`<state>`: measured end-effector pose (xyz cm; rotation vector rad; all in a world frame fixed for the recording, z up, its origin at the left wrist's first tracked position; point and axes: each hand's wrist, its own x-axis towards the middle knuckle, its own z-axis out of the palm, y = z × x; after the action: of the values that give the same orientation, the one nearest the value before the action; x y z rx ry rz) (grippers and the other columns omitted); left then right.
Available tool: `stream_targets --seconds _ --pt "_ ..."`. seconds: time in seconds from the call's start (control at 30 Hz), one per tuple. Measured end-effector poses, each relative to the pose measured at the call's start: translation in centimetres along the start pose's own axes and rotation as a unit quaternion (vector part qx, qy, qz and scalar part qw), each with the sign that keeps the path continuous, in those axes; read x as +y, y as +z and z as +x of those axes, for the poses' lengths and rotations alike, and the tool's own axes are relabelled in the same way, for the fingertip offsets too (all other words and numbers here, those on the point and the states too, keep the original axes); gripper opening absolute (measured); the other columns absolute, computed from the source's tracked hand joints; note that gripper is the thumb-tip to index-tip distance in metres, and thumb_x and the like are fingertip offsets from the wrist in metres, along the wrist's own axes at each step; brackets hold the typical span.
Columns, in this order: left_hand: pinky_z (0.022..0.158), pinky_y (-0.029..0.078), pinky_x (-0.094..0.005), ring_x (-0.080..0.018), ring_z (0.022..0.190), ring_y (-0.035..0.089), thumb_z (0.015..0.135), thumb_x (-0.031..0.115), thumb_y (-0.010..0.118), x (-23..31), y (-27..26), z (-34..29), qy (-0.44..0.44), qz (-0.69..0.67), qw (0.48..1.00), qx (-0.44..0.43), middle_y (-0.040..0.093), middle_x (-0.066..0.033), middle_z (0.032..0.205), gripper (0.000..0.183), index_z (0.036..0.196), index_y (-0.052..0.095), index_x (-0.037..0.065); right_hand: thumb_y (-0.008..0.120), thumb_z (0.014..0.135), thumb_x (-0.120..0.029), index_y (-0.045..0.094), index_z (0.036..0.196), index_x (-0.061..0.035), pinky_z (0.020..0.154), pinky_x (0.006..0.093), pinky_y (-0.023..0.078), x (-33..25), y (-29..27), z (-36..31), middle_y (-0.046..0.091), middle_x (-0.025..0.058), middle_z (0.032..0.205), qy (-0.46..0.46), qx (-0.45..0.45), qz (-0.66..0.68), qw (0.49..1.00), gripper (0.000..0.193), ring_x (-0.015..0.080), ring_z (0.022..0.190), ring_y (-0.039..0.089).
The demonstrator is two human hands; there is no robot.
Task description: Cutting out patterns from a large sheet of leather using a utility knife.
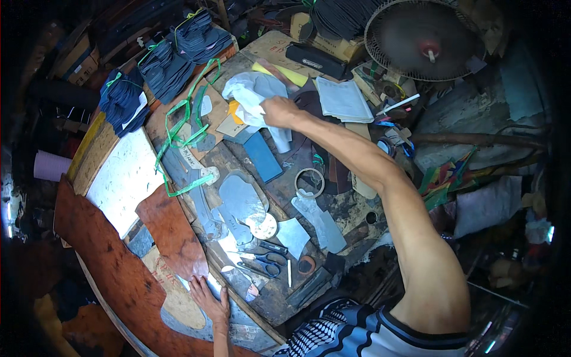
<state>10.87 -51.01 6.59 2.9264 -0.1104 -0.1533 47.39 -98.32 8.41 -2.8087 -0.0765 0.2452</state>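
On a cluttered workbench (229,156), a large brown hide (107,244) is lying along the left edge, probably because its length is suiting that side. Tied stacks of dark cut pieces (165,72) are sitting by the far left corner, the ties presumably keeping them together. Scissors (262,258) are lying toward the near edge, apparently within easy reach. Also on the left side, a smaller brown leather piece (172,232) is pointing its near end at the left hand (209,300), which is resting palm down with fingers spread, gripping nothing; its fingertips are touching that end, perhaps steadying it. Toward the far edge, the right hand (278,112) is clutching crumpled white sheeting (247,92), fingers appearing curled tightly into the folds. The sheeting is bulging to that hand's left, seemingly because it is being bunched.
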Motion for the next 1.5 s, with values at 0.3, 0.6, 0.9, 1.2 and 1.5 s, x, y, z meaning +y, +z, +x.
stream_targets --seconds 0.3,0.6,0.9,1.2,1.5 --pt "0.116 0.015 -0.0554 -0.0438 0.143 0.020 0.089 0.040 0.061 0.5 -0.3 0.4 0.002 -0.011 1.000 0.002 0.024 -0.0209 0.157 0.076 0.149 0.032 0.005 0.057 0.085 -0.011 0.069 0.110 -0.0081 0.044 0.0293 0.047 10.0 -14.0 10.2 0.063 0.0062 0.074 0.129 0.270 0.519 0.801 0.028 0.0145 0.053 0.060" --pt "0.115 0.016 -0.0567 -0.0442 0.143 0.020 0.086 0.043 0.063 0.1 -0.5 -0.1 -0.010 -0.013 1.000 0.000 0.026 -0.0226 0.155 0.077 0.146 0.036 0.003 0.060 0.079 -0.020 0.056 0.134 -0.0081 0.054 0.0347 0.054 10.7 -12.8 7.5 0.070 0.0183 0.095 0.199 0.184 0.147 0.952 0.056 0.0187 0.061 0.068" --pt "0.115 0.016 -0.0567 -0.0441 0.143 0.020 0.083 0.042 0.067 0.2 -0.2 0.1 -0.017 -0.002 1.000 -0.003 0.026 -0.0222 0.155 0.079 0.144 0.036 0.003 0.057 0.084 -0.015 0.068 0.110 -0.0029 0.088 0.0475 0.052 2.1 -1.2 2.3 0.067 0.0218 0.113 0.101 0.010 -0.101 0.990 0.031 0.0364 0.109 0.064" --pt "0.114 0.016 -0.0572 -0.0440 0.143 0.020 0.083 0.042 0.067 0.5 -0.3 0.2 -0.022 -0.013 1.000 -0.006 0.026 -0.0222 0.155 0.080 0.145 0.036 0.004 0.058 0.080 -0.012 0.067 0.079 0.0031 0.052 0.0352 0.055 0.4 3.1 4.0 0.067 0.0142 0.071 0.284 -0.019 0.276 0.918 0.018 0.0232 0.057 0.066" --pt "0.115 0.016 -0.0573 -0.0438 0.143 0.020 0.082 0.041 0.069 0.3 -0.5 -0.1 -0.023 -0.022 1.000 -0.003 0.026 -0.0221 0.155 0.081 0.146 0.036 0.004 0.067 0.083 -0.034 0.066 0.119 -0.0072 0.097 0.0429 0.047 0.1 3.4 5.6 0.067 0.0203 0.116 0.222 0.071 0.095 0.968 0.045 0.0341 0.113 0.062"
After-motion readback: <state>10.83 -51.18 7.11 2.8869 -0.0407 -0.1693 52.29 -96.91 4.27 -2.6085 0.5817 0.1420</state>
